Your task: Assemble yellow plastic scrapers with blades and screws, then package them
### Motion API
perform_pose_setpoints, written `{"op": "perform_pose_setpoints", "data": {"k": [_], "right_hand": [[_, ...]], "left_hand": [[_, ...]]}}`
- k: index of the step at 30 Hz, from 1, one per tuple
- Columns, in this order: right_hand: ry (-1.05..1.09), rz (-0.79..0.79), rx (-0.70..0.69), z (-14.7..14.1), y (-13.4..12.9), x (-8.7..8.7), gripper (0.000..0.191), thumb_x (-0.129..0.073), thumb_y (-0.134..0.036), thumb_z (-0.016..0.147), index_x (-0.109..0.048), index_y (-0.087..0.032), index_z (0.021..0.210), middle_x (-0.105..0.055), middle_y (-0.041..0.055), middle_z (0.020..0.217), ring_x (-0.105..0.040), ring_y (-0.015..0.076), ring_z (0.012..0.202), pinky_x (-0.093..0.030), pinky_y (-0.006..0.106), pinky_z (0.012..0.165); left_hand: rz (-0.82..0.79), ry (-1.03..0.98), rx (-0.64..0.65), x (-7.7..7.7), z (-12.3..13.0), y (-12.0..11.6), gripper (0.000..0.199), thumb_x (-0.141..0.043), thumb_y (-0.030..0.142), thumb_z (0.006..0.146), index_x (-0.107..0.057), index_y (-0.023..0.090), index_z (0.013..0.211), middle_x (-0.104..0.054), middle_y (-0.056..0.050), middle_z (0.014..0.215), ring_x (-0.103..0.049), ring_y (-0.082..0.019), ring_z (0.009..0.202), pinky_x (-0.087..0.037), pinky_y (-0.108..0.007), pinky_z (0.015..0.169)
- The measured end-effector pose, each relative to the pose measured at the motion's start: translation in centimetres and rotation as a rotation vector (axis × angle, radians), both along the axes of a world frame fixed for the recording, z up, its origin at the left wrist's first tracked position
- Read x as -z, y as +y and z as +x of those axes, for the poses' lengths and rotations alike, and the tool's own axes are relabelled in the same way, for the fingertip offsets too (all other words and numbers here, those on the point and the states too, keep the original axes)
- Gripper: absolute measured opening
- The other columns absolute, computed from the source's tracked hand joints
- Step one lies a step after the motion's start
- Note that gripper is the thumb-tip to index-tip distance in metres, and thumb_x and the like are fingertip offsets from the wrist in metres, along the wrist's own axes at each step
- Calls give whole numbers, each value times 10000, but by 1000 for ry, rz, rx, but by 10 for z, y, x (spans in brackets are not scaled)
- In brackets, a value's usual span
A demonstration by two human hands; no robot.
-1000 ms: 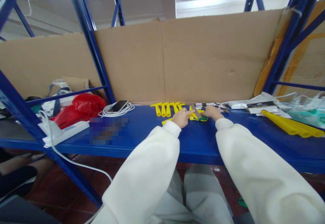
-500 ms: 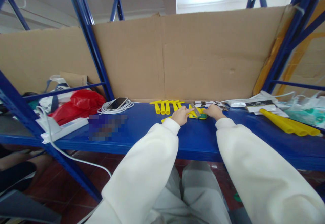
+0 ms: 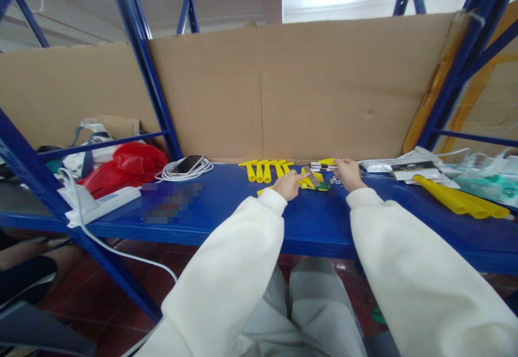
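My left hand [image 3: 288,184] is closed on a thin yellow piece at the middle of the blue shelf [image 3: 226,211]. Right beside its fingertips lies a yellow and green tool with a flat metal blade [image 3: 311,177]. My right hand [image 3: 348,174] is closed at a yellow piece [image 3: 326,161], over some black-and-white strips [image 3: 321,167]. Small silvery bits [image 3: 335,180] lie between the tool and my right hand. Several yellow T-shaped parts [image 3: 266,172] stand in a row behind my left hand.
Yellow tubes [image 3: 461,199] and white packets [image 3: 416,169] lie at the right. At the left are a phone [image 3: 187,164] on a coiled white cable, a red bag [image 3: 128,165] and a white power strip [image 3: 109,204]. Cardboard [image 3: 315,87] walls the back.
My right hand has moved right and slightly back, away from the yellow and green tool, and the silvery bits now show. My left hand has hardly moved.
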State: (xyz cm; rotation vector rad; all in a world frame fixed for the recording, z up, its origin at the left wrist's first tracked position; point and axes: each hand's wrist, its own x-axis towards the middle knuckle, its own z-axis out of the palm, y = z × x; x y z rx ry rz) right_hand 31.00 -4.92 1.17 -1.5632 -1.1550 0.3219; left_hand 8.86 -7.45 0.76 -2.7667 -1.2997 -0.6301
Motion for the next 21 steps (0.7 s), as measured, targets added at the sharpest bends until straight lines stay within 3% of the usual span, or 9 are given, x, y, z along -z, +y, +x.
{"op": "perform_pose_setpoints", "data": {"k": [3, 7, 10, 14, 21], "right_hand": [[368, 53, -43, -7, -4, -4, 148, -580, -192, 869, -627, -144, 1001, -723, 88, 867, -713, 156, 721, -506, 195, 531], [571, 51, -112, -11, -13, -8, 74, -608, -212, 890, -568, -183, 945, -694, 39, 793, -683, 115, 584, -516, 179, 496], [659, -6, -138, -12, -18, -9, 101, -613, -231, 902, -539, -200, 963, -668, 9, 725, -658, 115, 525, -516, 189, 460], [716, -103, -227, -14, -20, -11, 99, -585, -139, 893, -512, -193, 852, -629, -14, 659, -648, 116, 521, -528, 208, 496], [664, -111, -308, -15, -12, -9, 211, -603, -2, 792, -516, -181, 726, -604, 1, 623, -611, 111, 564, -544, 213, 575]], "left_hand": [[-3, 11, -3, -1, 0, 0, 520, -502, 189, 945, -523, 275, 1458, -620, -83, 1199, -623, -213, 1128, -500, -314, 984], [-1, 31, -1, -1, 0, 0, 531, -492, 186, 950, -498, 260, 1476, -624, -91, 1224, -609, -216, 1161, -487, -321, 1012], [4, 23, 0, 0, 0, 0, 534, -495, 172, 942, -504, 253, 1470, -624, -94, 1243, -607, -223, 1176, -486, -329, 1021], [5, 6, 6, 1, 0, 1, 548, -497, 156, 933, -500, 258, 1471, -625, -95, 1260, -609, -229, 1185, -490, -336, 1022], [2, 14, 1, 1, 0, 2, 552, -496, 171, 935, -485, 259, 1480, -629, -103, 1268, -606, -241, 1182, -501, -357, 1010]]}}
